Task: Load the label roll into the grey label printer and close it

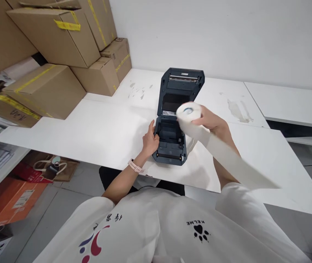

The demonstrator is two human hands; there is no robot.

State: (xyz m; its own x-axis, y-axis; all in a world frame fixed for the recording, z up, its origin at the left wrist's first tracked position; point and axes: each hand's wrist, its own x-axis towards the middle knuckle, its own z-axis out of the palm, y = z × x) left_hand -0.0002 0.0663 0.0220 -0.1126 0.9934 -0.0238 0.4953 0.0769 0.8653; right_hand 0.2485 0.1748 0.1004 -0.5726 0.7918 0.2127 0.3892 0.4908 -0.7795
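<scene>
A dark blue label printer (172,135) stands on the white table (95,128) with its lid (181,89) swung open toward the wall. My left hand (150,140) rests against the printer's left side, thumb up at the edge of the open bay, fingers curled on the casing. My right hand (212,120) grips a white paper roll (189,114) just above the printer's right side. A long strip of paper (235,159) trails from the roll down to the right, blurred by motion.
Cardboard boxes with yellow tape (60,54) are stacked at the table's back left. A second white table (289,102) adjoins on the right. On the floor at left lie an orange box (8,202) and a bag (54,168).
</scene>
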